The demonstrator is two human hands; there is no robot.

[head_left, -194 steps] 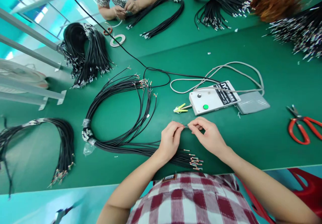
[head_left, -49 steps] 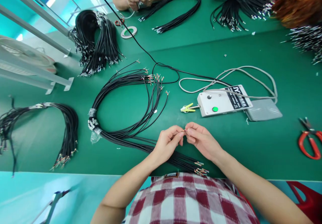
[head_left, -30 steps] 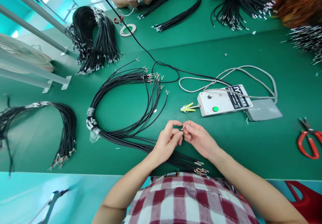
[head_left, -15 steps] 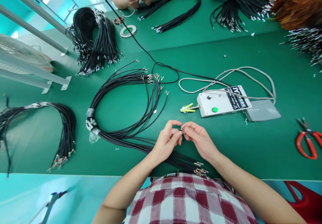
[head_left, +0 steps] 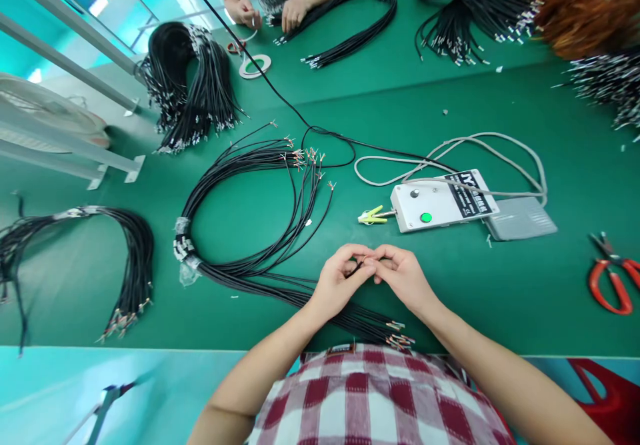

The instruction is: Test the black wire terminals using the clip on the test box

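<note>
Left hand (head_left: 340,282) and right hand (head_left: 404,278) meeting fingertip to fingertip just above a green tabletop (head_left: 500,298), both pinched shut on the stripped end of one thin black wire (head_left: 356,267); too small to tell more of the tip. Directly beneath the hands and trailing off to the left hand's side, a taped bundle of black wires (head_left: 240,272) looped in a wide ring, its bare coppery ends fanned out near the body below the right wrist. Just beyond the fingertips, a white control box (head_left: 440,202) with a green button and a yellow-green clip at its near end, touching a grey pedal (head_left: 520,218) on its far side, a pale cable curled behind both. Well out past the right hand, red-handled scissors (head_left: 613,278) at the frame's edge. Far past the left hand, a second bundle (head_left: 125,265) draped near the tabletop's edge, and a thicker black coil (head_left: 185,88) further off beside grey metal rails. Across the tabletop, opposite the hands, a co-worker's hands (head_left: 270,13) resting on another wire bundle, a roll of tape (head_left: 255,66) just beside them. More wire heaps and an orange-brown mass in the far corner on the right hand's side. Teal floor and walls around the green surface.
</note>
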